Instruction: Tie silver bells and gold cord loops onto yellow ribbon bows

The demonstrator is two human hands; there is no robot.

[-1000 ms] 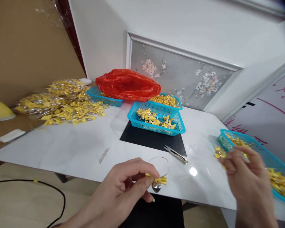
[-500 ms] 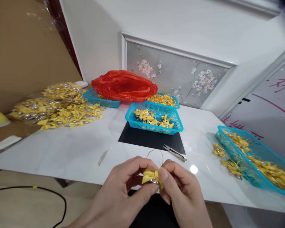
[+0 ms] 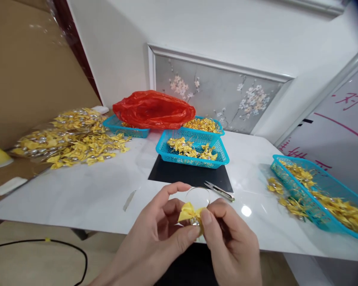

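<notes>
Both hands meet low in the middle, just in front of the white table's near edge. My left hand (image 3: 158, 234) pinches a small yellow ribbon bow (image 3: 188, 211) with a silver bell under it. My right hand (image 3: 226, 238) pinches the same bow from the right side. A thin wire ring (image 3: 198, 196) rises from the bow above my fingers. Small thread snips (image 3: 219, 191) lie on the table just beyond my hands.
A blue basket (image 3: 193, 159) of yellow bows stands on a black mat (image 3: 179, 174). Another blue basket (image 3: 322, 202) sits at the right with loose bows beside it. A pile of bows (image 3: 68, 139), a red plastic bag (image 3: 153, 109) and more baskets lie behind.
My right hand came back from the right basket and joined the left hand on the bow. Both hands then lifted slightly, and the view shifted a little.
</notes>
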